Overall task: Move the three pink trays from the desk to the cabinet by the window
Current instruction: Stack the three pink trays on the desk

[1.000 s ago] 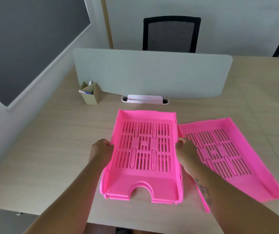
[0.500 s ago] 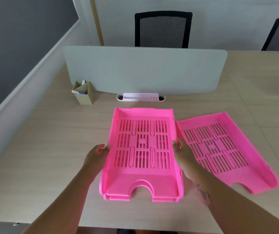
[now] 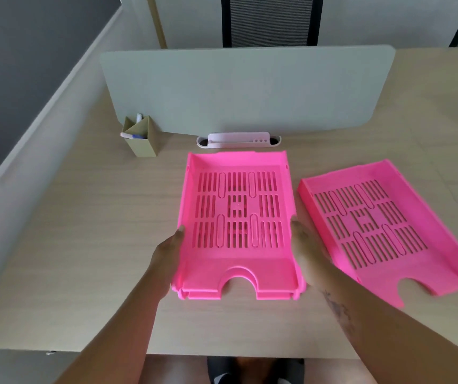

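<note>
A stack of pink slotted trays point(image 3: 237, 259) lies in the middle of the wooden desk point(image 3: 83, 231); I see two nested layers at its front edge. My left hand point(image 3: 168, 254) presses against the stack's left wall, thumb at the rim. My right hand point(image 3: 305, 245) presses against the right wall. The stack is held between both hands, and whether it is lifted off the desk I cannot tell. A single pink tray point(image 3: 382, 225) lies at an angle to the right, apart from the stack.
A grey divider panel point(image 3: 244, 90) stands behind the trays, with a white cable holder point(image 3: 238, 139) at its foot. A cardboard pen box point(image 3: 140, 139) sits at the back left. A black mesh chair point(image 3: 270, 20) is beyond the panel. The desk's front edge is close to me.
My hands have slid from curled over the stack's rims to lower on its side walls, nearer the front. The single tray, earlier touching the stack's corner, now lies apart.
</note>
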The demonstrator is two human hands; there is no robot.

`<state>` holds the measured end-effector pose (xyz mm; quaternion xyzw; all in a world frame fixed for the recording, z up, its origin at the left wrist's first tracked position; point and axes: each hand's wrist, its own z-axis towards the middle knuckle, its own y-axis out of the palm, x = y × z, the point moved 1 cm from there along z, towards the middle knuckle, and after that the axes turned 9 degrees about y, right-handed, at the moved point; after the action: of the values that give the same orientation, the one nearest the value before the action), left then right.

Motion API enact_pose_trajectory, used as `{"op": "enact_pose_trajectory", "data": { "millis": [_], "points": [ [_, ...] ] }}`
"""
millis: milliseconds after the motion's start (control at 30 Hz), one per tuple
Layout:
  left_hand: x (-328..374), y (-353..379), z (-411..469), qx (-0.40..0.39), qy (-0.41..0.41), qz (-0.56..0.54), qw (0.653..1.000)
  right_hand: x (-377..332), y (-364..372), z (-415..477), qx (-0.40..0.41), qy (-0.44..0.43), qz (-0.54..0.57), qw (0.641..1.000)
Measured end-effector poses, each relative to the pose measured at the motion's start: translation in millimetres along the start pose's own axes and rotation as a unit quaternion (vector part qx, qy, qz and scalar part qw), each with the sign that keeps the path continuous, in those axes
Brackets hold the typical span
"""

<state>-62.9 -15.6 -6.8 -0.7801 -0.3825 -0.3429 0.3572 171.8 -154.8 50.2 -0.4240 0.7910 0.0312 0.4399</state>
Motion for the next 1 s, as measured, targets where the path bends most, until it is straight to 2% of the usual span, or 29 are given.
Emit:
{"op": "enact_pose_trajectory", "data": {
  "millis": [133,233,333,500,667,800,933,1000],
  "points": [
    [3.8,-14.1,19.6,-0.006,-0.012,-0.046,0.999,-11.1,17.3,13.8,-0.003,0.025,0.028,0.999],
    [0.2,-19.9,19.9,-0.042,0.009,-0.085,0.995,-1.5,22.4,17.2,-0.016,0.025,0.017,0.999],
    [-11.2,-18.6,10.0,-0.056,0.032,-0.055,0.996,23.8,19.0,10.7,-0.019,0.066,0.041,0.997],
    [-11.5,-12.7,1.5,-0.024,0.030,-0.010,0.999,32.6,24.1,8.7,0.025,0.025,0.007,0.999],
    [-3.7,-14.1,4.0,-0.012,0.040,0.016,0.999,28.6,21.8,11.3,0.047,0.019,-0.028,0.998],
    [26.1,-21.9,11.1,0.057,0.137,0.082,0.986,11.6,2.3,13.9,0.067,-0.029,-0.047,0.996],
    [80.4,-10.3,0.7,0.145,0.272,0.152,0.939,-13.7,-40.9,28.3,0.122,-0.103,-0.072,0.985],
    [102.7,13.9,-6.4,0.134,0.327,0.172,0.920,-20.9,-67.0,42.4,0.150,-0.132,-0.083,0.976]
  ]
}}
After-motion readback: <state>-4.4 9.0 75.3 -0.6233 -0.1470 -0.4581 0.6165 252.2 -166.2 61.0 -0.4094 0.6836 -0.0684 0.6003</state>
